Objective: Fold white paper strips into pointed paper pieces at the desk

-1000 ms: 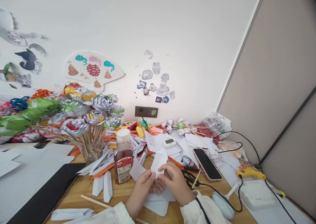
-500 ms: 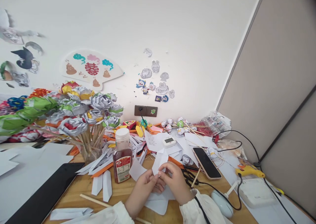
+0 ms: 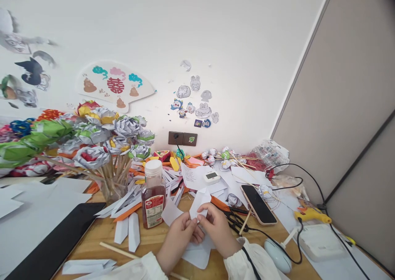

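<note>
Wooden surface carries paper strips left of the left hand, which, with the right hand, pinches a folded white sheet projecting just beyond both. Folding seems the step; another crease would call for aligned edges.

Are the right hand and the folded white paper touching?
Touching. The head view shows the right hand gripping the folded white paper, with fingers over its right edge.
</note>
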A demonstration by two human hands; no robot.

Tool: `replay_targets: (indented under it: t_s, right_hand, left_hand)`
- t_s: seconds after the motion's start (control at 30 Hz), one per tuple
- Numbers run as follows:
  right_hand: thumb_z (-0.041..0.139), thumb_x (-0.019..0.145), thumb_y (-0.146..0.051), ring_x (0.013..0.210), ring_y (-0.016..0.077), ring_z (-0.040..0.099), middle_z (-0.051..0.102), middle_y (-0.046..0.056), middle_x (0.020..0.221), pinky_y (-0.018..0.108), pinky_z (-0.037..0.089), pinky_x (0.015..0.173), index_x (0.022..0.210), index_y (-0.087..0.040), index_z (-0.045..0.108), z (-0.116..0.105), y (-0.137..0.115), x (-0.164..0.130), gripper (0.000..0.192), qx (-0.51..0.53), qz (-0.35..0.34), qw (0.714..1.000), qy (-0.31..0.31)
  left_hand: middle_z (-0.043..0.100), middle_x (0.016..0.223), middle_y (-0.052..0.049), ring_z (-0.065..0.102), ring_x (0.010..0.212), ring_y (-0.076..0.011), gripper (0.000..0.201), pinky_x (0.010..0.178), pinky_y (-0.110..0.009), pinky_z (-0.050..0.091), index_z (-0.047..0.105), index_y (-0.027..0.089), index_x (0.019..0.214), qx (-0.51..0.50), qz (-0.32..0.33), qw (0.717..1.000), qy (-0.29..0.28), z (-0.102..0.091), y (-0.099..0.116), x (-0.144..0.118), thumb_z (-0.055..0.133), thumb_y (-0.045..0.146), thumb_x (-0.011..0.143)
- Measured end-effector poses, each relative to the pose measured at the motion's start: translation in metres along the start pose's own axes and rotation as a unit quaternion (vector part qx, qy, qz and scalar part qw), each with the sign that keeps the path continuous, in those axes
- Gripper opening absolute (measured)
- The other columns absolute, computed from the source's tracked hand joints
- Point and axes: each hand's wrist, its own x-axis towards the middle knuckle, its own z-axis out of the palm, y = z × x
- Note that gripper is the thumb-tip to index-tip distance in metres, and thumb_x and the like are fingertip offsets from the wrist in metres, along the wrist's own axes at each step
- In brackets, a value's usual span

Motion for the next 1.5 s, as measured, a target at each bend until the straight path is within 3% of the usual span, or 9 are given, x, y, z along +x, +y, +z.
replay_targets:
  t_s: [0.57,0.73,0.93,1.03,1.17,1.23,1.37,1.5]
  right_hand:
    - [0.047,0.070,-0.016,0.049,0.0100,0.041,0.038,-0.007,0.052,0.020,0.032,0.047,0.088,-0.020,0.051,0.004,0.005,-0.001,0.018,0.033,0.004,0.999,0.001]
    - [0.042,0.076,-0.020,0.055,0.0133,0.052,0.047,-0.005,0.054,0.025,0.041,0.057,0.095,-0.018,0.045,0.000,0.004,0.000,0.019,0.095,0.004,0.995,-0.018]
    - [0.043,0.078,-0.025,0.051,0.0129,0.050,0.050,-0.005,0.053,0.024,0.039,0.052,0.096,-0.018,0.044,0.000,0.002,0.000,0.020,0.089,-0.006,0.996,-0.017]
    - [0.040,0.080,-0.028,0.051,0.0122,0.049,0.049,-0.004,0.053,0.023,0.038,0.051,0.100,-0.017,0.042,-0.004,0.004,0.002,0.023,0.105,-0.015,0.994,0.025]
    - [0.037,0.082,-0.032,0.056,0.0121,0.048,0.051,-0.002,0.063,0.022,0.038,0.053,0.105,-0.017,0.042,-0.015,0.009,0.009,0.028,0.095,-0.012,0.985,0.144]
    - [0.040,0.080,-0.033,0.063,0.0132,0.050,0.054,0.001,0.071,0.023,0.040,0.057,0.103,-0.017,0.045,-0.020,0.011,0.012,0.028,0.078,-0.007,0.985,0.157]
    - [0.046,0.077,-0.034,0.076,0.0166,0.052,0.058,0.006,0.084,0.027,0.041,0.066,0.092,-0.016,0.055,-0.021,0.016,0.016,0.025,0.053,0.001,0.993,0.106]
    - [0.047,0.076,-0.036,0.064,0.0144,0.049,0.056,0.002,0.066,0.024,0.040,0.057,0.072,-0.014,0.057,-0.017,0.020,0.017,0.024,0.085,0.003,0.996,0.032]
  left_hand:
    - [0.049,0.034,0.006,0.041,0.030,-0.0087,0.030,0.036,-0.021,0.032,0.041,0.019,0.058,0.031,0.036,0.999,0.015,-0.002,0.001,0.000,0.049,0.046,0.067]
    - [0.050,0.035,0.006,0.041,0.030,-0.0080,0.030,0.036,-0.020,0.031,0.044,0.018,0.058,0.025,0.032,0.999,0.008,-0.003,0.003,-0.002,0.050,0.046,0.066]
    - [0.052,0.036,0.004,0.042,0.031,-0.0084,0.029,0.037,-0.020,0.031,0.044,0.018,0.058,0.016,0.018,1.000,0.003,-0.002,0.003,-0.001,0.049,0.045,0.066]
    - [0.051,0.034,0.005,0.040,0.029,-0.0089,0.026,0.036,-0.021,0.030,0.044,0.018,0.060,0.019,0.014,1.000,0.002,-0.003,0.003,-0.001,0.048,0.043,0.065]
    - [0.043,0.029,0.008,0.036,0.028,-0.0088,0.016,0.035,-0.020,0.028,0.042,0.020,0.054,0.052,0.021,0.998,0.018,-0.004,0.005,-0.004,0.044,0.031,0.066]
    - [0.040,0.028,0.008,0.035,0.029,-0.0086,0.017,0.036,-0.020,0.027,0.042,0.020,0.050,0.083,0.038,0.995,0.027,-0.005,0.006,-0.006,0.042,0.025,0.066]
    - [0.036,0.028,0.009,0.033,0.030,-0.0083,0.018,0.037,-0.019,0.025,0.043,0.019,0.047,0.124,0.054,0.990,0.038,-0.008,0.010,-0.009,0.039,0.019,0.065]
    - [0.040,0.030,0.007,0.037,0.032,-0.0090,0.022,0.039,-0.020,0.028,0.043,0.019,0.048,0.115,0.060,0.991,0.040,-0.010,0.010,-0.008,0.042,0.025,0.069]
